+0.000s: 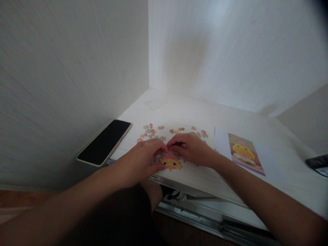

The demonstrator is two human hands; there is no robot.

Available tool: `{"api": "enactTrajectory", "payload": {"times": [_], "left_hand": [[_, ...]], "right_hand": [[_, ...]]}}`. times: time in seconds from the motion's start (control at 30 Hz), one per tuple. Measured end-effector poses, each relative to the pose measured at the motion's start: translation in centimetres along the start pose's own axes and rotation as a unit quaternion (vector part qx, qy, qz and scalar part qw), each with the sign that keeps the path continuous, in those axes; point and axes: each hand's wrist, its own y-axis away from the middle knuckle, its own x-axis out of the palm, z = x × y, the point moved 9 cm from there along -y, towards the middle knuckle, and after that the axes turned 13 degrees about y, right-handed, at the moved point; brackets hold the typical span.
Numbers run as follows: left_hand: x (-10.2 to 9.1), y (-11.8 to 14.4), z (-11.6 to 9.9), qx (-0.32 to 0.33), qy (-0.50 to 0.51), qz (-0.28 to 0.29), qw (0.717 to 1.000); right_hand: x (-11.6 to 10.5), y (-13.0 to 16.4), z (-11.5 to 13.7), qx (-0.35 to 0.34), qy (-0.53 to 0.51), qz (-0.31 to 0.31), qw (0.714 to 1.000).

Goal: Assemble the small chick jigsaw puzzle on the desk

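Observation:
A partly joined jigsaw puzzle (171, 162), with a yellow face, dark eyes and a pink top, lies near the front edge of the white table. My left hand (147, 159) grips its left side, thumb low by the yellow part and fingers curled at the pink part. At the puzzle's upper edge, my right hand (189, 147) is closed in a pinch on what appears to be a jigsaw piece, mostly hidden by the fingertips. Loose jigsaw pieces (149, 130) are scattered behind both hands, and more pieces (203, 133) lie behind the right one.
A printed reference picture (245, 153) of a yellow toy lies on the right. At the left table edge rests a smartphone (105, 143) with a dark screen. A black object (317, 164) is at far right. White walls (205, 51) enclose the table; an open drawer (205, 201) is below.

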Motion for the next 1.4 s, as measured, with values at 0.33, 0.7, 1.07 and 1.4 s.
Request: {"api": "enactTrajectory", "payload": {"times": [0.33, 0.7, 1.07, 1.4], "left_hand": [[0.1, -0.3, -0.3, 0.013, -0.002, 0.011, 1.000], [0.8, -0.1, -0.9, 0.041, -0.031, 0.031, 0.998], [2.0, 0.4, -1.7, 0.055, -0.115, 0.038, 0.991], [1.8, 1.1, -2.7, 0.107, -0.176, 0.048, 0.977]], "right_hand": [[0.1, 0.0, 0.9, -0.055, 0.048, 0.012, 0.997], [-0.1, 0.4, 0.1, -0.020, 0.081, 0.003, 0.996], [-2.1, 0.3, -0.3, -0.013, 0.113, -0.063, 0.991], [-7.7, 1.7, -13.0, 0.152, 0.125, -0.103, 0.975]]}}
